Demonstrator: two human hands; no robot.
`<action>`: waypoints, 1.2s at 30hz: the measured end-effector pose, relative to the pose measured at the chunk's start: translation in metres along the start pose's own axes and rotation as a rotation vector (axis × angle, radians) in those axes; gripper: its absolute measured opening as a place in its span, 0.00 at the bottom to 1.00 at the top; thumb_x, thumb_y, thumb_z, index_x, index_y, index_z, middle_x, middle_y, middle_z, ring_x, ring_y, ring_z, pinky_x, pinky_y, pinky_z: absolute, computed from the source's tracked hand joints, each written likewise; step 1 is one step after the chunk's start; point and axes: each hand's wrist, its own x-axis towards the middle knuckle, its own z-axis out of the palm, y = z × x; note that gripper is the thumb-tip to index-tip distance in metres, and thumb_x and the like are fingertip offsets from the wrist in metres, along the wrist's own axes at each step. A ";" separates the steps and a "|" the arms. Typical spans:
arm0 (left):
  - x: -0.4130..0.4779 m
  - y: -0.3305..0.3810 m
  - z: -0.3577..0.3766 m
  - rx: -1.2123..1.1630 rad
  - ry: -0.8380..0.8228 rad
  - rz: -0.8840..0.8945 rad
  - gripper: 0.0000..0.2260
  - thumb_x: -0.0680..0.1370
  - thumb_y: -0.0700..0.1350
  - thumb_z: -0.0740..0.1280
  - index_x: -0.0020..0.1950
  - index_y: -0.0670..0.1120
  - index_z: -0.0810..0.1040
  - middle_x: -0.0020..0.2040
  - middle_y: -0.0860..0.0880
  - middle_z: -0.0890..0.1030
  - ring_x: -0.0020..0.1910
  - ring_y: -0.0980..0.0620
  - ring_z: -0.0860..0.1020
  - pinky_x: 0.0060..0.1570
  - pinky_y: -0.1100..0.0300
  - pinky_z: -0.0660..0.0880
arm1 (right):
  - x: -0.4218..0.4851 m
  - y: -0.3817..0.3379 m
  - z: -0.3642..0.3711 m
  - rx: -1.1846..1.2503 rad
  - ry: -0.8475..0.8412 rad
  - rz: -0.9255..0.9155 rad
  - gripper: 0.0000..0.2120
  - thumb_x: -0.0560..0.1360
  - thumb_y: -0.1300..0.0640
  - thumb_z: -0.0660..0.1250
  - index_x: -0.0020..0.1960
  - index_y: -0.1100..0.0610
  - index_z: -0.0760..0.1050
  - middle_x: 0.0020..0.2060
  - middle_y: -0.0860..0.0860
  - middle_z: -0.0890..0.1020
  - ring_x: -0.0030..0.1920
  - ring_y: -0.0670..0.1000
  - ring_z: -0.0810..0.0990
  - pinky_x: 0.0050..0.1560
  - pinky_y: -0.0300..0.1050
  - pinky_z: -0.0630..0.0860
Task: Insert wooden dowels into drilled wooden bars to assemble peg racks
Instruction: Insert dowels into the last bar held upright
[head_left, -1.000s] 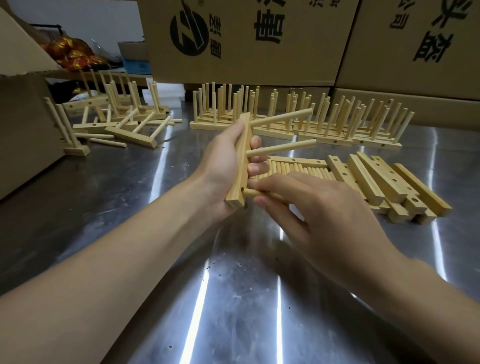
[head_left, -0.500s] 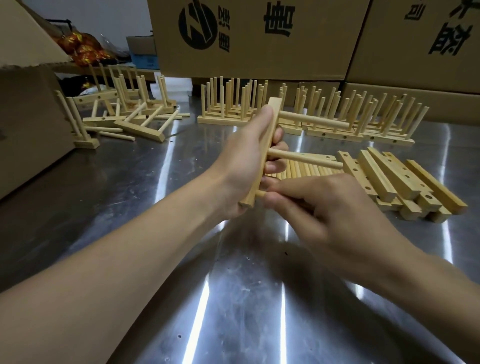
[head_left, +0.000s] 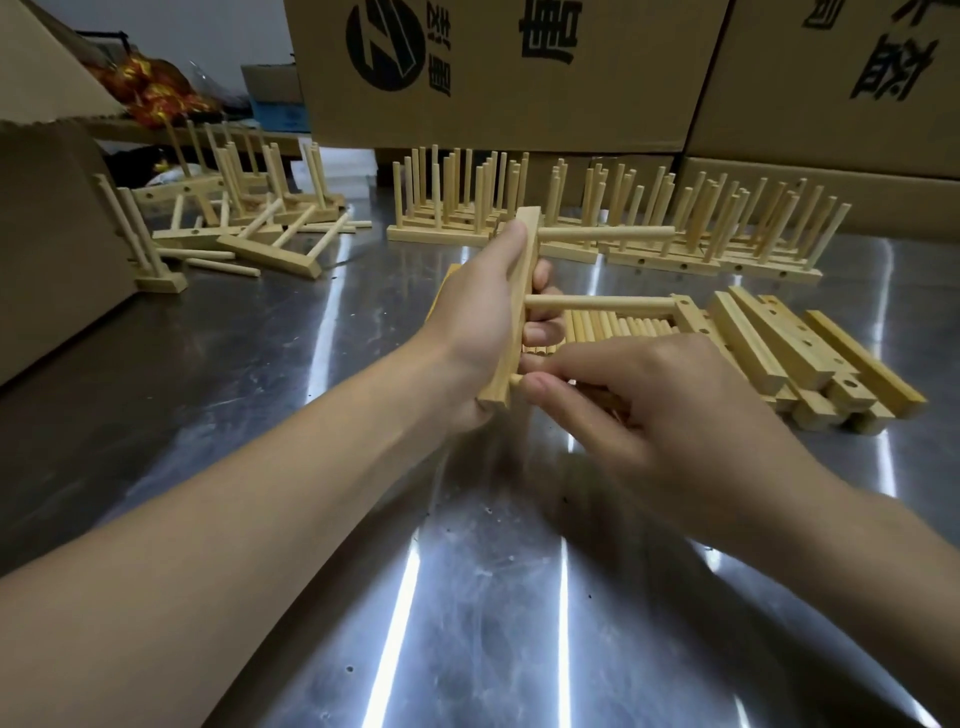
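My left hand (head_left: 478, 332) gripped the bar (head_left: 514, 312) — two dowels seated; my right hand (head_left: 660, 410) pinched the third dowel (head_left: 516, 380) at its hole. Undrilled-looking spare bars (head_left: 779, 353) waited toward the table's (head_left: 311, 395) right edge — plenty left.

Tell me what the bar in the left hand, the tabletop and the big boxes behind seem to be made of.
Bar: pale unpainted wood, apparently unfinished; faint grain and a matte surface.
Tabletop: likely stainless steel; grey, with bright streaked light reflections and fine scuffs.
Boxes: brown corrugated cardboard by the look, matte, with black printing and folded edges.
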 end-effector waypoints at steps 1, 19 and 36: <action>0.000 0.000 0.000 -0.014 0.004 -0.011 0.23 0.88 0.61 0.53 0.40 0.49 0.69 0.34 0.51 0.66 0.28 0.55 0.64 0.29 0.62 0.55 | 0.001 0.001 -0.001 -0.059 0.012 -0.032 0.18 0.85 0.41 0.60 0.50 0.47 0.85 0.34 0.42 0.82 0.32 0.45 0.77 0.33 0.49 0.73; 0.001 0.001 0.000 0.161 0.021 0.068 0.22 0.88 0.61 0.53 0.43 0.47 0.69 0.34 0.51 0.70 0.30 0.54 0.66 0.30 0.62 0.63 | 0.005 -0.001 -0.002 0.525 -0.168 0.242 0.21 0.86 0.46 0.64 0.41 0.56 0.85 0.23 0.44 0.64 0.25 0.45 0.61 0.29 0.39 0.57; -0.002 0.010 -0.005 0.275 0.001 0.165 0.21 0.88 0.60 0.53 0.44 0.47 0.69 0.34 0.51 0.69 0.30 0.53 0.65 0.29 0.61 0.62 | 0.006 0.003 0.010 0.758 -0.166 0.258 0.23 0.85 0.46 0.64 0.40 0.60 0.82 0.25 0.55 0.61 0.27 0.58 0.57 0.30 0.52 0.54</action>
